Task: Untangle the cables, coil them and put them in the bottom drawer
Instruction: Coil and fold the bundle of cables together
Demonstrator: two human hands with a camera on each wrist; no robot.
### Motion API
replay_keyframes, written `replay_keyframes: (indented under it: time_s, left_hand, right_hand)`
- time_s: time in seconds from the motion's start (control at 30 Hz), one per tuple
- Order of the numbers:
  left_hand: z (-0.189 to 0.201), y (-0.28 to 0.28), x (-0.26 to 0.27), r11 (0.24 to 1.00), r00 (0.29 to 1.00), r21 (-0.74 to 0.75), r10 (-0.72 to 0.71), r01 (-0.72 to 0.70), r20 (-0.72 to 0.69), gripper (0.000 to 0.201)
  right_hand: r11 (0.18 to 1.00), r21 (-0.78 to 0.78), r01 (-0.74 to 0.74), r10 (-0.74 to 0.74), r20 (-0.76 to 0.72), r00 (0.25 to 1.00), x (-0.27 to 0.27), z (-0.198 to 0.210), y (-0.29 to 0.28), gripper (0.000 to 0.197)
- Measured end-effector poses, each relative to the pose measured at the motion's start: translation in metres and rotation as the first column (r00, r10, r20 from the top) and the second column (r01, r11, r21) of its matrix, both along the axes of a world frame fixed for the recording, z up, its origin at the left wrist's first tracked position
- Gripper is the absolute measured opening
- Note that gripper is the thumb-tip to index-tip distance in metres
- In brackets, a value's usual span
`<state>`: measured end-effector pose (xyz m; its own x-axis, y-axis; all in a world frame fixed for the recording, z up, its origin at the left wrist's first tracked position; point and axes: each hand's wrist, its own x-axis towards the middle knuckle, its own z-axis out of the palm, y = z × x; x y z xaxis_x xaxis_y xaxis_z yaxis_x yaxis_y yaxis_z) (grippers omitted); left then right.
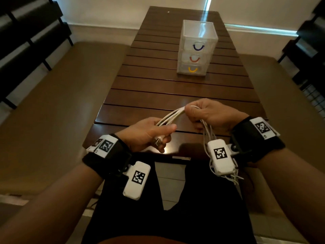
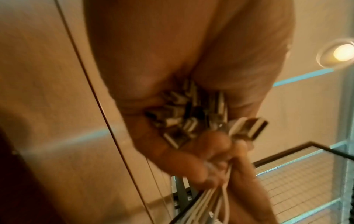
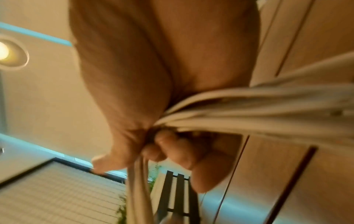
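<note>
A bundle of white cables (image 1: 171,116) stretches between both hands above the near end of the table. My left hand (image 1: 149,133) grips the end with the USB plugs (image 2: 191,121), one plug (image 1: 159,142) sticking out below the fingers. My right hand (image 1: 207,114) grips the bundle (image 3: 239,109) further along, and loose strands (image 1: 208,136) hang down from it past the wrist camera. A clear three-drawer unit (image 1: 197,50) stands further back on the table, all drawers closed. Its bottom drawer (image 1: 192,69) has a yellow handle.
The dark slatted wooden table (image 1: 175,85) runs away from me, with brown benches (image 1: 61,103) on either side. Dark slatted chairs (image 1: 26,32) stand at the far left and right. My legs in black are below the table's near edge.
</note>
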<state>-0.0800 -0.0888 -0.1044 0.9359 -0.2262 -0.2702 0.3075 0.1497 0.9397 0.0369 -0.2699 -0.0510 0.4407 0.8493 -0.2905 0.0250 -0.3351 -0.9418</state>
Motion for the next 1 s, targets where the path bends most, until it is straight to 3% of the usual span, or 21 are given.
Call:
replay_keyframes:
  time_s: [0.1, 0.17, 0.3, 0.4, 0.47, 0.7, 0.9, 1.0]
  left_hand:
    - [0.003, -0.012, 0.007, 0.982, 0.983, 0.14, 0.105, -0.126, 0.148, 0.021]
    - [0.005, -0.019, 0.012, 0.978, 0.978, 0.148, 0.12, -0.146, 0.171, 0.022]
    - [0.014, -0.037, 0.022, 0.998, 0.996, 0.058, 0.032, -0.037, 0.082, 0.024]
    - [0.02, -0.045, 0.029, 0.998, 0.999, 0.049, -0.039, 0.037, 0.034, 0.023]
    - [0.022, -0.048, 0.031, 0.996, 0.998, 0.07, -0.058, 0.058, 0.005, 0.017]
    - [0.032, -0.051, 0.039, 0.929, 0.985, 0.328, -0.171, 0.17, -0.025, 0.008]
    - [0.033, -0.052, 0.036, 0.933, 0.981, 0.303, -0.182, 0.194, -0.067, 0.006]
    - [0.034, -0.052, 0.035, 0.945, 0.984, 0.276, -0.162, 0.176, -0.073, 0.001]
  right_hand:
    - [0.958, 0.228, 0.175, -0.158, -0.09, 0.983, -0.011, -0.009, 0.009, 0.036]
    - [0.91, 0.312, 0.274, -0.244, -0.131, 0.961, -0.015, -0.013, 0.013, 0.04]
    - [0.827, 0.357, 0.435, -0.398, -0.175, 0.901, -0.02, -0.013, 0.017, 0.037]
    - [0.815, 0.333, 0.474, -0.481, -0.066, 0.874, -0.021, -0.009, 0.018, 0.041]
    - [0.824, 0.31, 0.473, -0.482, -0.053, 0.874, -0.021, -0.006, 0.018, 0.041]
    - [0.729, 0.299, 0.615, -0.532, -0.317, 0.785, -0.024, 0.001, 0.019, 0.012]
    - [0.762, 0.33, 0.558, -0.488, -0.274, 0.829, -0.027, 0.01, 0.021, 0.016]
    - [0.763, 0.334, 0.554, -0.493, -0.256, 0.832, -0.031, 0.013, 0.029, 0.042]
